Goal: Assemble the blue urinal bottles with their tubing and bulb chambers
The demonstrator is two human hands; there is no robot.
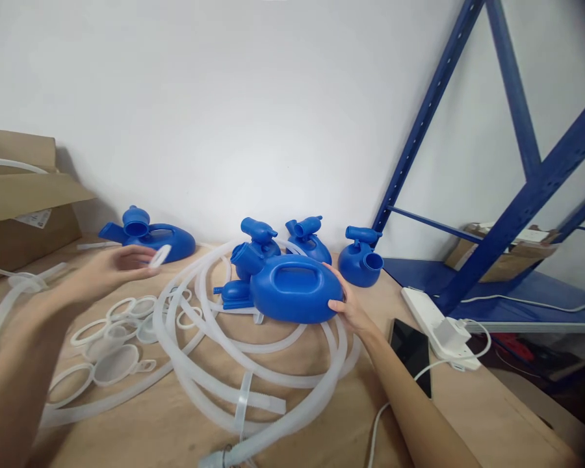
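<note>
My right hand is closed around the right end of a blue plastic urinal bottle, which lies on its side with its handle slot upward. The bottle's neck points left, near a small blue bulb-shaped piece. Raised on the left, my left hand pinches a small white round cap between thumb and fingers. Beyond that hand another blue bottle rests by the wall. Below it lie several translucent lids and rings. A coil of translucent hose spreads beneath and in front of the held bottle.
More blue bottles stand along the wall. At far left is an open cardboard box. On the right lie a black phone, a white power strip with a cable, and a blue metal shelf frame.
</note>
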